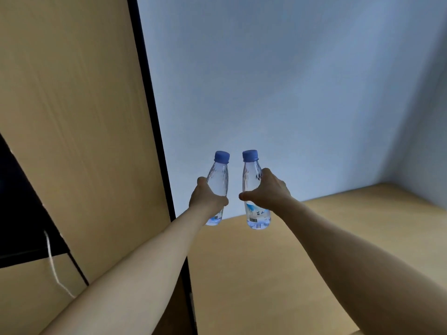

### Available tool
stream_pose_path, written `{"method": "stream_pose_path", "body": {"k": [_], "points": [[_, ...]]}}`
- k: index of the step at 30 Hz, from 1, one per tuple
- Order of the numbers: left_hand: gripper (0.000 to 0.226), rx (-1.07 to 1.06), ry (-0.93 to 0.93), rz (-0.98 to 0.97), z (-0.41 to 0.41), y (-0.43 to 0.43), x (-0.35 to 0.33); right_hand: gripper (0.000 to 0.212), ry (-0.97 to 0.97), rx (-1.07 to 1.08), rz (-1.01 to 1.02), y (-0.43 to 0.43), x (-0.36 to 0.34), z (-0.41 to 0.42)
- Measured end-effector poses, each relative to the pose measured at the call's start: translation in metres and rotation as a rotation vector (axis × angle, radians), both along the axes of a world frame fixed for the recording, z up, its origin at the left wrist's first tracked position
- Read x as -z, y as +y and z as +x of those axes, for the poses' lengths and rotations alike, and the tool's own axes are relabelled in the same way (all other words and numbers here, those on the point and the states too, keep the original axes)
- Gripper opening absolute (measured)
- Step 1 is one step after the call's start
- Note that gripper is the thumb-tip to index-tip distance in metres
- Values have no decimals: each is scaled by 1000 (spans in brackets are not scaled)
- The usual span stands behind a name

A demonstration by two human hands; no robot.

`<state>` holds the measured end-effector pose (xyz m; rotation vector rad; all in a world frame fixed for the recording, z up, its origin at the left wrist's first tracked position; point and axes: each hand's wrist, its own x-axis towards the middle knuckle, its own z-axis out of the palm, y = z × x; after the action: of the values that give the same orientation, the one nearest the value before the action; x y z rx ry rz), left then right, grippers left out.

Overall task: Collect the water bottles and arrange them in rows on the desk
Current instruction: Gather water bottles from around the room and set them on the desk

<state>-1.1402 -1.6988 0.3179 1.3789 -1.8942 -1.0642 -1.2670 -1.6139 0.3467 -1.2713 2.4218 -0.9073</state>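
Clear plastic with blue caps filled both hands. The left hand (207, 197) was curled round the lower half of the left bottle (220, 180), and the right hand (269, 192) clasped the right bottle (249, 180) at its waist, its thumb pointing inward across the front. Both arms were stretched well forward, so the 2 bottles sat side by side but apart, in front of the pale wall (290, 93) and over the far edge of the desk (302, 257). Each bottle's long axis ran close to vertical, cap up and base down. The left one leaned its cap slightly toward its neighbour, while the right one looked nearly straight. The wooden top lay below and toward the person from both grips, so setting them down seemed to need a lowering with the bases kept level, and the left bottle probably needed righting first. Neither hand was clearly nearer the surface. I could not tell whether either base already touched the desk, since both bases fell right where the desk met the wall. The left hand hid most of its bottle's label, and the print on the right label was too small to read. No other bottles or started rows showed on the bare wood. A tall wooden panel (72, 117) and a thin white cable (52, 262) stood off to the left.
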Motion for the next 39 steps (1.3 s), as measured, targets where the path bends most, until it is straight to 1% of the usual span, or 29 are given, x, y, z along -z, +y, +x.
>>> {"method": "stream_pose_path", "body": {"k": [6,11,14,18,22,26,31,35,36,39], "points": [[66,-90,-29,97,-4,-37,36,63,-173,-65,21,-50,34,-11],[61,-145,-70,138,-8,-63,69,61,-233,-140,56,-87,62,-20],[56,-188,-88,176,-14,-76,87,59,-225,-182,88,-107,80,-28],[57,-242,-107,218,-21,-91,109,58,-245,-224,127,-130,102,-38],[56,-296,-112,214,-26,-106,130,58,-231,-274,172,-148,125,-44],[62,-335,-96,209,-29,-115,148,59,-245,-293,178,-161,144,-46],[63,-371,-87,239,-29,-125,161,59,-224,-314,165,-175,157,-44],[71,-369,-69,291,-31,-133,164,68,-186,-314,159,-184,167,-43],[71,-367,-67,298,-30,-135,166,69,-182,-314,158,-185,169,-43],[60,-359,-59,278,-30,-142,175,70,-184,-323,156,-188,174,-43]]}}
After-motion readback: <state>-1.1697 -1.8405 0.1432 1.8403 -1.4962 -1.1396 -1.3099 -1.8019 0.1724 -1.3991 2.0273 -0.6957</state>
